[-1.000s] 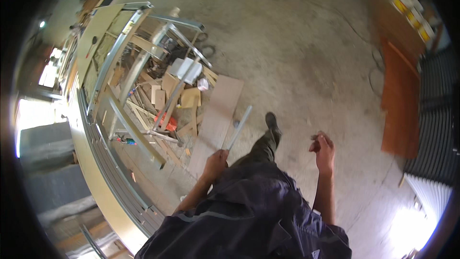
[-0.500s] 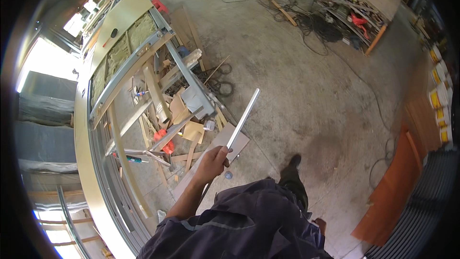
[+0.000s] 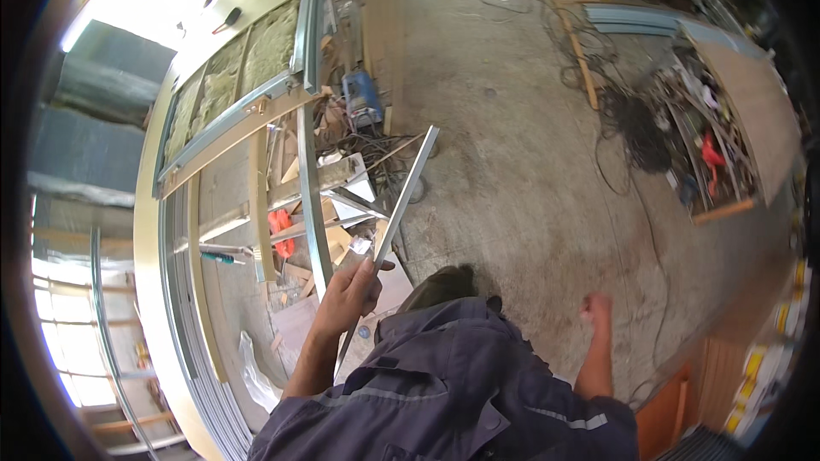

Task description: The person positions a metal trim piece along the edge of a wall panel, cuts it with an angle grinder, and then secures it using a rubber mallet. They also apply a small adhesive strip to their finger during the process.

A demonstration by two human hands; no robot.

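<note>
My left hand (image 3: 350, 294) is closed around a long, thin metal strip (image 3: 407, 189). The strip slants up and away past my fingers, and its lower end reaches down beside my jacket. To the right, my right hand (image 3: 595, 309) hangs away from my body, slightly blurred. Its fingers look curled in, and no object shows in it. Beyond the left hand stands a bench frame of metal and wood, with a steel bar (image 3: 313, 196) close to the strip. A pale board (image 3: 295, 324) lies on the floor below that hand.
Scrap wood, a red bag (image 3: 280, 233) and a blue tool (image 3: 363, 98) lie around the frame. A panel with insulation (image 3: 220, 77) rests on the left. Cables (image 3: 634, 132) and a scrap bin (image 3: 713, 137) are at the far right; buckets (image 3: 752, 380) line the right side.
The view has shifted as I walk, bringing the frame and panel nearer. My right arm has swung out into view on the right. The left hand still holds the metal strip.
</note>
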